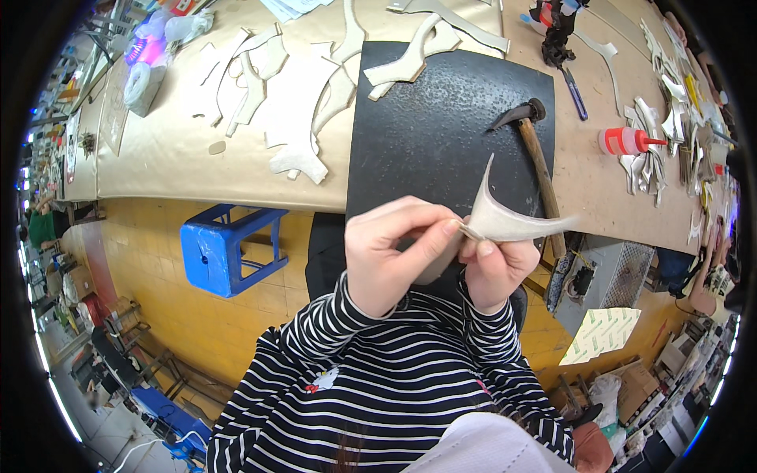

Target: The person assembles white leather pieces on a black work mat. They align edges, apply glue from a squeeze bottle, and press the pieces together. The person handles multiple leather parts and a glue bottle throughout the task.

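Observation:
Both hands hold a curved cream leather-like piece (509,221) in front of my body, at the near edge of the black work board (430,146). My left hand (393,251) pinches its narrow end between thumb and finger. Beside it my right hand (502,270) grips the lower edge, thumb on the near side. Two pointed tips of the piece spread away from my fingers, one upward and one to the right. A hammer (537,154) with a wooden handle lies on the board's right side, just beyond the held piece.
Several similar cream cut pieces (300,154) lie on the table to the left, and more (646,150) are heaped at right. A red-capped bottle (623,141) and a blue pen-like tool (575,94) rest right of the board. A blue stool (217,256) stands on the yellow floor.

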Demonstrator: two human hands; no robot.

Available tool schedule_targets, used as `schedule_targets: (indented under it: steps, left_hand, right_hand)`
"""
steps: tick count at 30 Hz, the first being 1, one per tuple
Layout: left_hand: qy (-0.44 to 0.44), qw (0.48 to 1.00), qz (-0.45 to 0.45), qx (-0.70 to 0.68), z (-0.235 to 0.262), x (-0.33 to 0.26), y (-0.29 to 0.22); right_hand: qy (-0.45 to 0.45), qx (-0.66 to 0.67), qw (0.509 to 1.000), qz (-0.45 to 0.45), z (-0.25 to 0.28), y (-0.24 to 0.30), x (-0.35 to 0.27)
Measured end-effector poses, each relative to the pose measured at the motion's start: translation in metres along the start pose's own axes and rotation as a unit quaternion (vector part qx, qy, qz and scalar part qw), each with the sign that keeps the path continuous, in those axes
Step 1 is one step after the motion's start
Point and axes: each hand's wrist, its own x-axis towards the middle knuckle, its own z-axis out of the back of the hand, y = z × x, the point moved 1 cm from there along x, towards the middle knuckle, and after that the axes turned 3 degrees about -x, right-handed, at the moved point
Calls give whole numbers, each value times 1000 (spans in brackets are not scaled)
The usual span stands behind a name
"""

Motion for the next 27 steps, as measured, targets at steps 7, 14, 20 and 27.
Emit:
schedule_targets:
  steps: [7,14,20,27]
  left_hand:
    - [39,996,-51,66,4,3,7]
    - [-77,995,54,27,9,-3,10]
    - [-57,993,-40,95,8,11,6]
    - [-105,966,-82,222,53,43,-26]
  right_hand:
    - [66,-168,978,-103,-2,17,7]
    - [53,-135,987,-74,-2,23,7]
    - [21,-60,986,-153,11,25,-7]
    - [-14,36,972,-231,72,42,0]
